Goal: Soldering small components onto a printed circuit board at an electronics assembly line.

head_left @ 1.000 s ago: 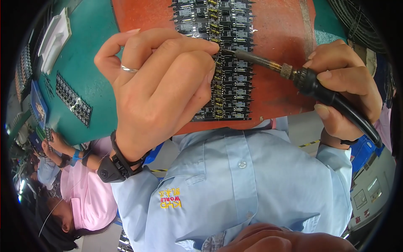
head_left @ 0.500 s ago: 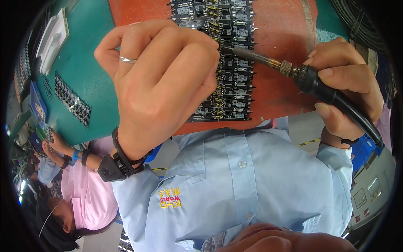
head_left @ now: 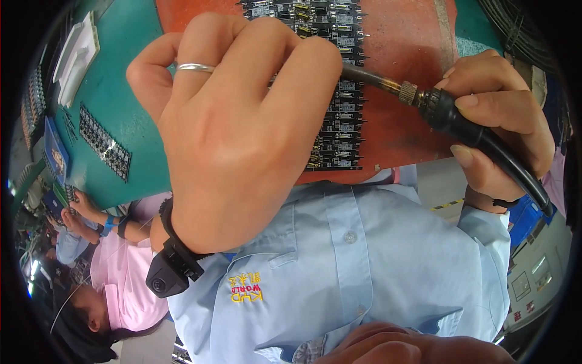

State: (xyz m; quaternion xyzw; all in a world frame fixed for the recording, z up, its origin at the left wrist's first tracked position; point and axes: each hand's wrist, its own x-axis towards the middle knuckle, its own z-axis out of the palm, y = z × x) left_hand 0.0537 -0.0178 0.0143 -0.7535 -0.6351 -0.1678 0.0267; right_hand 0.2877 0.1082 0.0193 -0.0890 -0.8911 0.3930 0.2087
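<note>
A dark panel of joined circuit boards lies on the red mat, with rows of small parts along it. My left hand, a ring on one finger, is closed over the panel's left side. Its fingertips are hidden beneath the hand, so what they pinch cannot be made out. In my right hand is a soldering iron, held by its black handle. The iron's metal shaft points left over the boards, and its tip is out of sight behind my left hand.
Left of the mat, a smaller board panel and a white holder rest on the green tabletop. A co-worker in pink works at the lower left. Coiled black cable lies at the upper right.
My left hand has come nearer and slightly right, now covering the iron's tip and more of the boards. The iron has shifted slightly left, and the panel a little up and left.
</note>
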